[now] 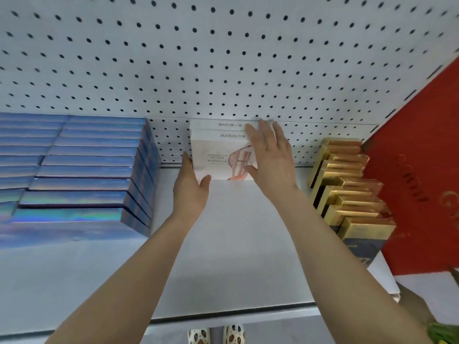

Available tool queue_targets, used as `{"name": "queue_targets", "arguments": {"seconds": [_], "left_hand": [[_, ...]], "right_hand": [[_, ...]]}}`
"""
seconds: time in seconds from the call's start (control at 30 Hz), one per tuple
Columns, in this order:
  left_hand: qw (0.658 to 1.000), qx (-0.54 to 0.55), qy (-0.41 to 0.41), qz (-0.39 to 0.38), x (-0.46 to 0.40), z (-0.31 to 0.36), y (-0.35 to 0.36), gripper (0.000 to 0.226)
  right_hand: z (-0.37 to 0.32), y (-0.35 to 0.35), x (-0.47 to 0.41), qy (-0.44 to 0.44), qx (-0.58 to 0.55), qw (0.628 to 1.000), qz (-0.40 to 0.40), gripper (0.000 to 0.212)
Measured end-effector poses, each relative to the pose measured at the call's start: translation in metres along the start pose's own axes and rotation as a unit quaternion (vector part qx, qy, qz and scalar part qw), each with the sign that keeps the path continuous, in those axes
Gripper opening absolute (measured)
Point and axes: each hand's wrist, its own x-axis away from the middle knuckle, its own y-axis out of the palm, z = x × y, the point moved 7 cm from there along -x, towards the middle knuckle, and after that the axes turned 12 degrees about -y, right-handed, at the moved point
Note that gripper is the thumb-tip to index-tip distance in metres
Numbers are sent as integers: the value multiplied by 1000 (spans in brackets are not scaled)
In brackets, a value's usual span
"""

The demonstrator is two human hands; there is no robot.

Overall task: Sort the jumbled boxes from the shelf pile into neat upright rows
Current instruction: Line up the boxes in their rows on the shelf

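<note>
Shelf (223,244) bare in front, so we have room to work. Left hand (190,184) flat on the white boxes' (216,150) left side, right hand (269,155) spread over the front and top; fingers straight, gripping nothing. Boxes upright at the pegboard (223,58). We'd press evenly, square the stack. Blue boxes (87,170) left, gold boxes (347,184) right, both well apart.

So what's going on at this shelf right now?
A person is setting white Marubi boxes upright against the pegboard back of a white shelf. The left hand steadies the front box's left edge; the right hand lies flat on its front. Blue holographic boxes stand left, gold boxes right.
</note>
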Motion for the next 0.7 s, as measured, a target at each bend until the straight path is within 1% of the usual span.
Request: {"name": "queue_targets", "arguments": {"seconds": [0.03, 0.1, 0.2, 0.27, 0.33, 0.4, 0.47, 0.53, 0.6, 0.63, 0.7], "left_hand": [[1000, 5, -12, 0, 11, -2, 1, 74], [1000, -2, -25, 8, 35, -5, 2, 84], [999, -30, 25, -6, 70, -2, 13, 81], [995, -63, 54, -50, 92, 5, 29, 77], [987, -75, 77, -116, 114, 17, 55, 77], [976, -83, 88, -184, 138, 33, 87, 84], [963, -106, 82, -235, 162, 47, 121, 97], [955, -104, 58, -273, 184, 57, 156, 114], [950, -92, 32, -296, 196, 62, 185, 125], [952, -72, 28, -297, 199, 65, 195, 123], [963, -28, 47, -266, 199, 69, 208, 107]], "right_hand": [[1, -8, 5, 4, -7, 1000, 1, 89], [6, -31, 21, 15, -24, 999, 34, 84], [26, -68, 58, 45, -31, 993, 103, 69], [50, -85, 89, 82, -17, 988, 127, 58], [79, -95, 124, 131, -4, 983, 132, 54], [104, -96, 158, 169, -2, 979, 115, 57], [124, -89, 188, 213, -17, 973, 85, 63], [139, -76, 213, 255, -63, 963, 58, 68], [148, -58, 227, 288, -142, 946, 47, 71], [151, -50, 232, 308, -186, 932, 48, 72], [155, -39, 236, 348, -269, 894, 83, 69]]}}
